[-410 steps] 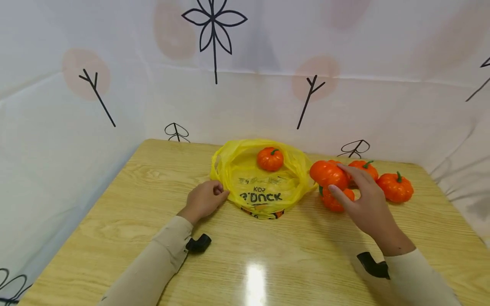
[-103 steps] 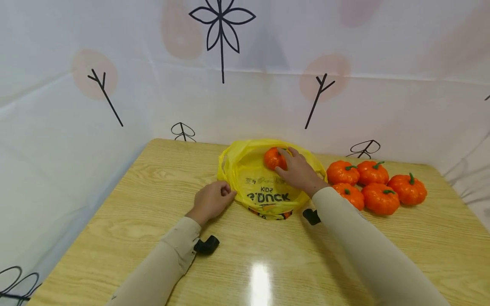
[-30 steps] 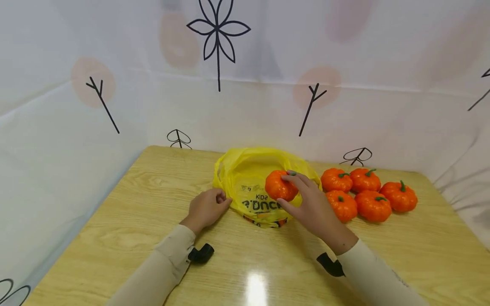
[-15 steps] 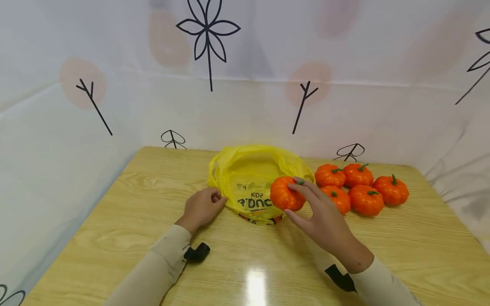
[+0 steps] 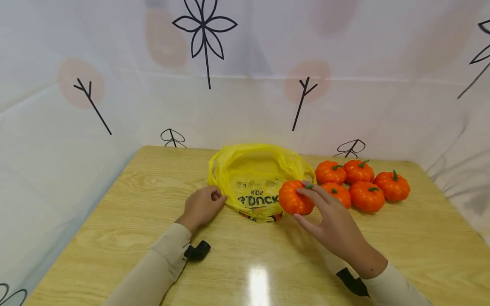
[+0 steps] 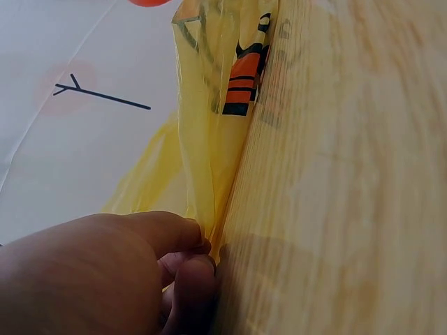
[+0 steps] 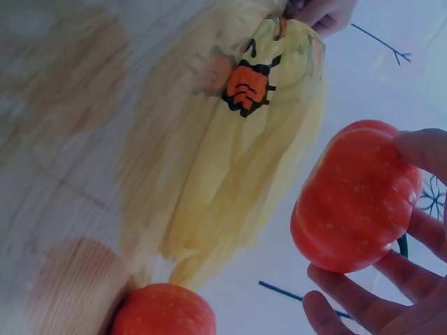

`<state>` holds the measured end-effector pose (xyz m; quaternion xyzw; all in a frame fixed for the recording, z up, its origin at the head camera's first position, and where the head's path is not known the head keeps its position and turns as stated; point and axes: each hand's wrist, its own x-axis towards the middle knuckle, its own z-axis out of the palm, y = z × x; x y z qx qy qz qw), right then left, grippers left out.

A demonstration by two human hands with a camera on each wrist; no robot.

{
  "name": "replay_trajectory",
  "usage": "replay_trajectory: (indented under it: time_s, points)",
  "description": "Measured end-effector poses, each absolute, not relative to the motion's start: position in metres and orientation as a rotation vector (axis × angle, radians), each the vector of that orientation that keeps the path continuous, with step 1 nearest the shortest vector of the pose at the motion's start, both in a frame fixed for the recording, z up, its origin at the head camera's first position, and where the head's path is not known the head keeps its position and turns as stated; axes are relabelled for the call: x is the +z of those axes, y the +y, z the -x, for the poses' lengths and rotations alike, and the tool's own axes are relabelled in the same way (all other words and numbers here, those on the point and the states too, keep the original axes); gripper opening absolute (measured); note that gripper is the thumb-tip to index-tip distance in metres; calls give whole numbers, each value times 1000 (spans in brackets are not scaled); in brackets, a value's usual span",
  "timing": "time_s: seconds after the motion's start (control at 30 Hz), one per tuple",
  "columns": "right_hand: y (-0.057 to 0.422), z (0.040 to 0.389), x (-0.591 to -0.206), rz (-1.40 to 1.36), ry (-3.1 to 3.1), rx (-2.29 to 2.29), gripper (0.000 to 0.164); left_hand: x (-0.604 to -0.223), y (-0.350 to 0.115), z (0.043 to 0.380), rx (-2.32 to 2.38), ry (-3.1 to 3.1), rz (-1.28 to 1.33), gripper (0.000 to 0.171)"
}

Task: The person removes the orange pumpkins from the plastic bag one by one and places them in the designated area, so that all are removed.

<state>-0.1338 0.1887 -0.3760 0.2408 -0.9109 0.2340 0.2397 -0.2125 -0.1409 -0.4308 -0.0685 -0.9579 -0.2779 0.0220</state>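
Note:
My right hand (image 5: 338,225) grips a small orange pumpkin (image 5: 294,198) with a green stem, raised above the table just off the bag's right front edge. In the right wrist view the held pumpkin (image 7: 356,199) sits between thumb and fingertips. A yellow plastic bag (image 5: 264,204) with dark lettering lies with its mouth wide; no pumpkin shows inside it. At its left edge my left hand (image 5: 203,208) pinches the rim, and the left wrist view shows thumb and finger on the yellow film (image 6: 199,174).
Several more orange pumpkins (image 5: 367,196) stand grouped on the wooden table (image 5: 229,267) to the right of the bag. Behind the table hangs a white cloth (image 5: 249,110) printed with black plant drawings.
Earlier a pumpkin lay in the bag; my right hand took hold of it, lifted it out and carried it right and toward me. My left hand stays at the bag's rim.

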Motion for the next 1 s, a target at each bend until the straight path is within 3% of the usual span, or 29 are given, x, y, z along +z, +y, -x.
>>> replay_trajectory:
  time_s: [0.67,1.0]
  points:
    - [222,128,-373,-829,-2560,451,65,-431,-141,211,-862,-2971,207,22]
    - [234,129,-367,-868,-2700,357,56,-432,-140,213,-849,-2978,202,22]
